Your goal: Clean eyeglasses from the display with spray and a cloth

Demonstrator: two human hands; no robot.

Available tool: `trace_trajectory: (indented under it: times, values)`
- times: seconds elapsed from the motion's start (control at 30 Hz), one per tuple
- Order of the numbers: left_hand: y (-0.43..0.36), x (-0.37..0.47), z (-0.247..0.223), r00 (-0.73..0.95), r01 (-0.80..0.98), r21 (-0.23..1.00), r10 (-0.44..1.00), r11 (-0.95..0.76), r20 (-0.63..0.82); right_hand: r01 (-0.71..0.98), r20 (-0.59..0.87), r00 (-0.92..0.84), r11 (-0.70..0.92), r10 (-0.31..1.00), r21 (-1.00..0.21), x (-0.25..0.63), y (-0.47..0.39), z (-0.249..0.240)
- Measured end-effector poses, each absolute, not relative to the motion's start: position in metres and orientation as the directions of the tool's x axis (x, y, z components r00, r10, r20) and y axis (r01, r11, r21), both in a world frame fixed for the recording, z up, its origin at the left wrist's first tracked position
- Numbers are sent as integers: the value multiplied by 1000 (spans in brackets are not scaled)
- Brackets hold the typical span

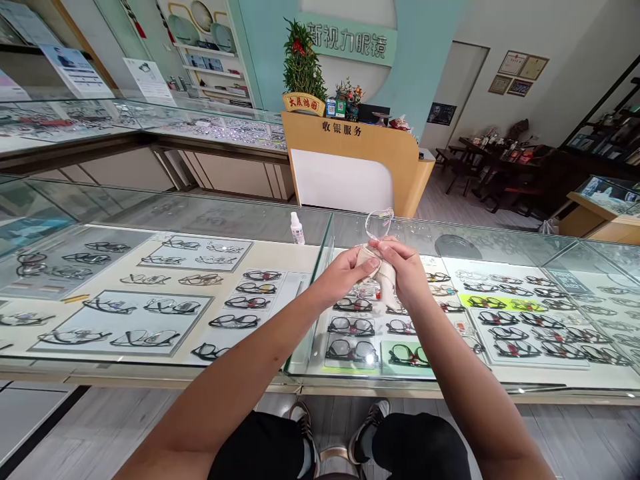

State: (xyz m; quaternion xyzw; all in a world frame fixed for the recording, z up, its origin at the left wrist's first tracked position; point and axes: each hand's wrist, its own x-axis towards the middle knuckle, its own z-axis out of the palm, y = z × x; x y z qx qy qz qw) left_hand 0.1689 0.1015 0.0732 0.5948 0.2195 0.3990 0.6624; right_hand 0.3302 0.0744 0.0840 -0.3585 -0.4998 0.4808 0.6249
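Observation:
Over the glass display counter, my left hand (350, 268) and my right hand (404, 261) meet, both closed on a cream-coloured cloth (386, 279). A loose end of the cloth hangs below the fingers. Above the fingertips a clear-rimmed pair of eyeglasses (369, 225) sticks out; one round rim shows and the rest is hidden by cloth and fingers. The left thumb presses on the cloth, while the right fingers pinch it close to the rim. To the left of my hands, a small white bottle (297, 230) stands upright on the counter glass.
Rows of eyeglasses (351, 327) lie inside the counter beneath my hands, with more frames on grey trays (183, 325) at left. A glass seam (320, 273) runs left of my hands. Beyond stands a wooden cashier desk (350, 137) bearing plants.

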Motion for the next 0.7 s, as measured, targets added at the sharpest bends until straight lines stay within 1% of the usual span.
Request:
trace_trajectory:
  times: [0.1,0.2,0.3,0.5,0.6,0.7]
  values:
    - [102,167,73,615,-261,965,769,-11,175,-268,213,74,225,974,-937,329,75,85]
    - [103,169,71,605,-295,956,775,3,184,-317,175,95,196,980,-928,328,76,84]
    - [101,173,69,553,-333,943,812,9,188,-333,195,84,212,977,-919,326,77,80]
    - [98,182,65,385,-383,923,905,-23,182,-227,240,86,253,967,-940,322,78,73]
    - [101,181,64,406,-389,921,901,19,153,-235,258,86,271,962,-934,325,80,73]
    - [105,174,65,498,-369,925,860,91,114,-263,236,87,251,968,-932,331,80,78]
